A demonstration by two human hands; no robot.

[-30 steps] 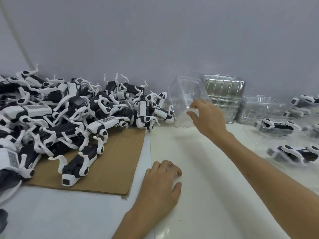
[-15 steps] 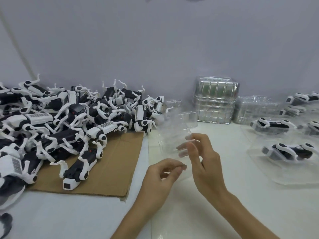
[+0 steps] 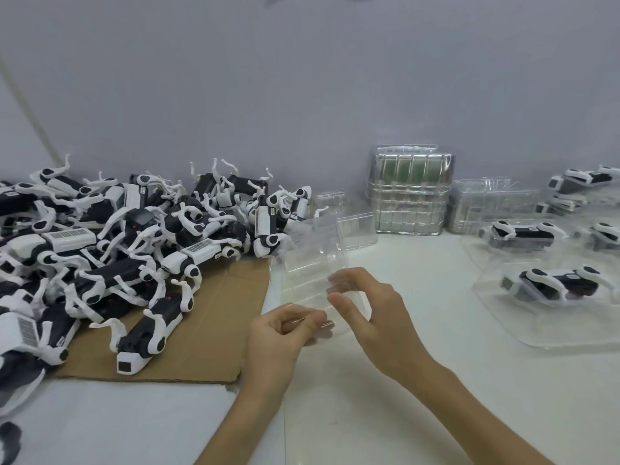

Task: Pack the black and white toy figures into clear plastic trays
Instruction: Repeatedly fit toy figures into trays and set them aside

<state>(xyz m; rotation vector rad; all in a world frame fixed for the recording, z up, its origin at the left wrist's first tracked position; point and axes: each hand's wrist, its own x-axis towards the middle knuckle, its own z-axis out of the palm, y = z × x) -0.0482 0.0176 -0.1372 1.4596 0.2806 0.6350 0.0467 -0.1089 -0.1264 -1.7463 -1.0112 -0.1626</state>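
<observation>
Table: white; everything is set on it.
Toy pile: many black and white toy figures are heaped at the left of the frame, partly on a brown cardboard sheet.
Tray stack: clear trays are stacked at the back, right of middle.
Packed toys: figures in clear trays are seen at the right.
Clear tray: held up tilted in the middle, above the table.
Right hand: its grip is pinched on the tray's near edge.
Left hand: its grip is pinched on the same edge.
</observation>
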